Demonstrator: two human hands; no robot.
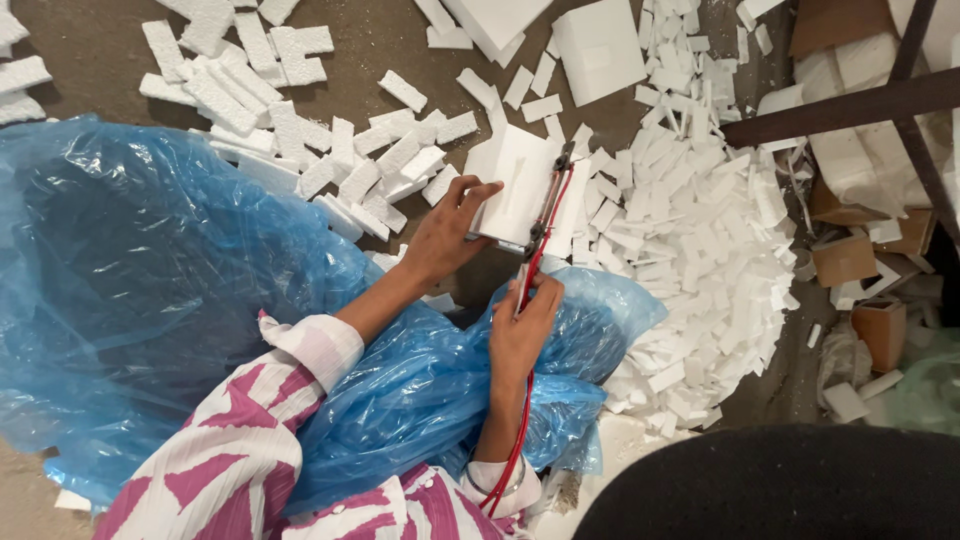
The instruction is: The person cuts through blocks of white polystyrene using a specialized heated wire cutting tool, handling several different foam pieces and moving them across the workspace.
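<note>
My left hand (448, 232) grips the left side of a white foam block (512, 190) held above the floor. Against the block's right edge stands a wire cutting tool (548, 205) with a thin frame and red wires. My right hand (524, 325) holds the handle of that tool just below the block, and a red cable (521, 430) runs down along my forearm. Both sleeves are white with pink patches.
A big blue plastic sheet (140, 280) covers my lap and the left. Several cut foam strips (690, 230) are heaped on the right, more (290, 120) lie on the brown floor at top left. Larger foam slabs (598, 45) lie above. Cardboard pieces (850, 260) and a dark bar (850, 100) are at right.
</note>
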